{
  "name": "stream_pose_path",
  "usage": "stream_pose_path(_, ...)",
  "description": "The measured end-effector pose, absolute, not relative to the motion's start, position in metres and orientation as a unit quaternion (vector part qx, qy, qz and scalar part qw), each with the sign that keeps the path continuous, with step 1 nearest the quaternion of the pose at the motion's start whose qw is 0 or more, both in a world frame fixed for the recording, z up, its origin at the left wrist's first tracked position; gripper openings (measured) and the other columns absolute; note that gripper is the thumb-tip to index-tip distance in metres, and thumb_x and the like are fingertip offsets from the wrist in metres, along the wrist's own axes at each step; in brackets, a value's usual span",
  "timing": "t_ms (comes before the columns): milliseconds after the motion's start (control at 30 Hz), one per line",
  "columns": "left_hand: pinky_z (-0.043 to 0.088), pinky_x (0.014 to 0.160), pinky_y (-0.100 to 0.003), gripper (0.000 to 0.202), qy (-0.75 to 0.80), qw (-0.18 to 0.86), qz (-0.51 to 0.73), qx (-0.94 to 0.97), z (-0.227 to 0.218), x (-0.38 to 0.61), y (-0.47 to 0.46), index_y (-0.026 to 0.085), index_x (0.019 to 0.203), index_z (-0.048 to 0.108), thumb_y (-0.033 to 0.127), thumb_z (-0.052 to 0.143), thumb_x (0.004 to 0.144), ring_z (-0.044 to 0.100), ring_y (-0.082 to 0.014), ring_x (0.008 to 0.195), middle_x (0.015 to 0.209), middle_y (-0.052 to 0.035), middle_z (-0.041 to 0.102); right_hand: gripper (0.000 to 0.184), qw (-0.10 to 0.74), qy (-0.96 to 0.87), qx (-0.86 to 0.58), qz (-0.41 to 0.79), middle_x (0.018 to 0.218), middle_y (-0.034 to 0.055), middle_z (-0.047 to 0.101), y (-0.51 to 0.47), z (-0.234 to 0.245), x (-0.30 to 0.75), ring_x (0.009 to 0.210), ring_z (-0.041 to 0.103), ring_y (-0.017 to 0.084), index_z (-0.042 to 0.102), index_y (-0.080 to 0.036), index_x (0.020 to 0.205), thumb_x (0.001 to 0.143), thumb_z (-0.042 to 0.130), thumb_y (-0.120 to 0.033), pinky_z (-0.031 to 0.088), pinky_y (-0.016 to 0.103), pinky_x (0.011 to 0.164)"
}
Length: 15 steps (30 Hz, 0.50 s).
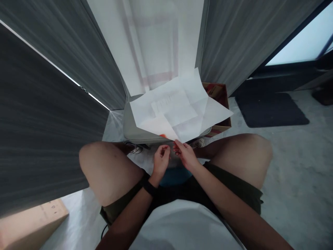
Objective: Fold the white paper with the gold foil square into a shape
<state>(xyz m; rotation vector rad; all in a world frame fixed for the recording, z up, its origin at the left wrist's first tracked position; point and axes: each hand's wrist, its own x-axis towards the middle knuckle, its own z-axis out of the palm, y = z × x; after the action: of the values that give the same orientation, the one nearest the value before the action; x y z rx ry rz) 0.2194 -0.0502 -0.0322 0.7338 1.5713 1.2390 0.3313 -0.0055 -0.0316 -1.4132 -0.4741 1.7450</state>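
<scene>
Across the grey seat [132, 130] before me lies a creased white sheet of paper [187, 107], its folds and pointed corners lifted in places. My right hand [186, 154] pinches the paper's near edge between thumb and fingers. Just left of it, my left hand [161, 158] is closed, fingertips together below the edge; whatever it may hold is hidden. A small orange patch [163, 135] shows at the paper's near edge, too small to identify. Faint print shows in the middle of the sheet.
A large white sheet [158, 41] hangs behind the seat. Grey curtains [65, 59] stand on both sides. An open cardboard box [221, 104] sits right of the seat, with a dark mat [270, 109] beyond. Another carton [33, 222] is at lower left. My knees flank the seat.
</scene>
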Motion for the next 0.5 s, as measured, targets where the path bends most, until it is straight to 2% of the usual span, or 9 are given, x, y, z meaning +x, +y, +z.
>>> stream_pose_path(100,0.029,0.045,-0.019,0.045,0.610,0.557,0.521,0.215,-0.028,0.226,-0.039,0.016,0.087,0.072,0.059,0.081,0.076,0.048,-0.0087,0.055,0.072,-0.0004,0.063,0.058,0.426,-0.186,-0.562,0.684,0.072,0.0016,0.073,-0.005,-0.031,0.335,0.063,0.064,0.013,0.070,-0.019,0.077,0.047,0.094,-0.063,0.041,0.023,0.055)
stream_pose_path(200,0.021,0.042,-0.018,0.055,0.608,0.586,0.510,0.166,-0.018,0.228,-0.027,0.014,0.082,0.073,0.065,0.086,0.068,0.045,-0.0071,0.054,0.070,-0.0009,0.063,0.057,0.436,-0.182,-0.564,0.677,0.075,0.0028,0.075,-0.006,-0.030,0.337,0.067,0.067,0.016,0.067,-0.020,0.074,0.048,0.094,-0.063,0.041,0.024,0.055)
stream_pose_path(333,0.020,0.042,-0.018,0.054,0.615,0.583,0.514,0.132,-0.012,0.231,-0.016,0.013,0.077,0.072,0.060,0.092,0.061,0.044,-0.0054,0.054,0.072,-0.0007,0.065,0.053,0.423,-0.181,-0.567,0.683,0.079,0.0063,0.078,-0.005,-0.025,0.344,0.071,0.071,0.019,0.068,-0.020,0.075,0.052,0.094,-0.060,0.043,0.024,0.054)
stream_pose_path(500,0.021,0.041,-0.018,0.050,0.616,0.578,0.523,0.118,-0.014,0.231,-0.013,0.014,0.070,0.067,0.055,0.094,0.062,0.038,-0.0031,0.048,0.065,0.0034,0.059,0.035,0.381,-0.181,-0.571,0.704,0.085,0.0087,0.081,-0.006,-0.013,0.359,0.074,0.074,0.020,0.075,-0.019,0.079,0.068,0.092,-0.047,0.045,0.024,0.052)
